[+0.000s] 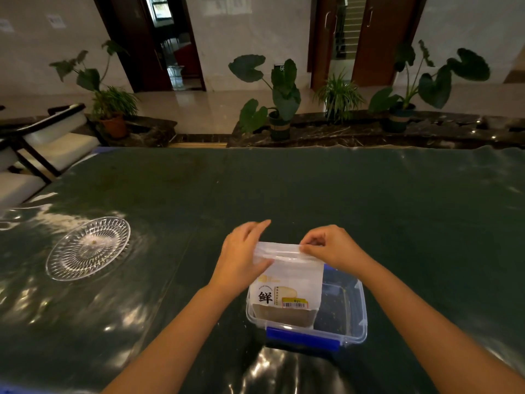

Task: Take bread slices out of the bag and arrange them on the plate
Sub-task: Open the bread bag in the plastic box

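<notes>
Two bare forearms reach in from the lower corners and meet over a clear plastic storage box with a blue latch (305, 331), which sits close to the near edge of the dark green table cover (312, 194). Standing upright in the left part of that box is the white, partly see-through zip-top bread bag with black lettering and a yellow barcode sticker (287, 282); the bread slices are inside it, showing only as a pale shape through the small window and a brownish block at the bottom.

The left hand (241, 257) is spread, its palm and thumb pressed against the bag's upper left side — probably to steady it and keep it from tipping. The right hand (331, 247) is curled, fingertips pinching the sealed top strip at its right end, which looks like the start of pulling the zip apart. The seal appears closed, though that is hard to be sure of at this angle. Keeping the bag in the box lets the walls brace its base while it is opened.

The round clear cut-glass plate (88, 248) lies well apart to the left, with nothing on it. Bare table runs between box and plate, so a slice can travel left without obstruction — only the box rim must be cleared on the way out.
</notes>
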`<state>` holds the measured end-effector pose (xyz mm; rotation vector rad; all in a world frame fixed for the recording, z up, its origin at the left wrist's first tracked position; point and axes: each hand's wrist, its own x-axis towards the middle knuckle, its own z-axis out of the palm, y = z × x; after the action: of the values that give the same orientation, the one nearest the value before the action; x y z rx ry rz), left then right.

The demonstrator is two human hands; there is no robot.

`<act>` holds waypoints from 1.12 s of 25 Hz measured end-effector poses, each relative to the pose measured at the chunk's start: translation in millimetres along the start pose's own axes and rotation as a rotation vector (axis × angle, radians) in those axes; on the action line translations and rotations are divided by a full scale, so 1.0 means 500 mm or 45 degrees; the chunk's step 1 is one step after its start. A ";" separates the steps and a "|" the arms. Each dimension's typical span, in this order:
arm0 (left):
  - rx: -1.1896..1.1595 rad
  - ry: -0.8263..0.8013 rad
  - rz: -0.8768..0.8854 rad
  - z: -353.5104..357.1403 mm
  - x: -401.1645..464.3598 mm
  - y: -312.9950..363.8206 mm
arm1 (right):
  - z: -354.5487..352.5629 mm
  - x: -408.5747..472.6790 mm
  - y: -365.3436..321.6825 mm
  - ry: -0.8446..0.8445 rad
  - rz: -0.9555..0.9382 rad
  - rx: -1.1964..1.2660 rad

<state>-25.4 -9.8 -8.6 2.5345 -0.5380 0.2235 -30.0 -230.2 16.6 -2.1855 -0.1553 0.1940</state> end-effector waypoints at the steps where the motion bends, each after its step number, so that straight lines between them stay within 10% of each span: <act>1: 0.222 0.109 0.198 0.009 -0.010 0.002 | -0.001 0.004 -0.002 0.010 -0.002 -0.011; 4: 0.474 0.255 0.548 0.024 -0.026 0.016 | -0.004 0.010 -0.005 0.002 -0.002 -0.004; 12: 0.154 0.124 0.655 -0.022 -0.072 0.040 | -0.037 0.032 -0.010 0.062 -0.019 -0.144; 24: 0.097 -0.054 0.526 -0.049 -0.175 0.069 | -0.053 0.074 -0.024 0.071 -0.052 -0.437; 28: 0.054 -0.064 0.490 -0.046 -0.159 0.074 | -0.050 0.020 -0.078 0.087 -0.470 -0.474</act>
<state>-114.4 0.1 7.5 2.4622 -1.0502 0.3128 -16.7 -225.6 61.7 -2.4772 -0.5903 -0.1290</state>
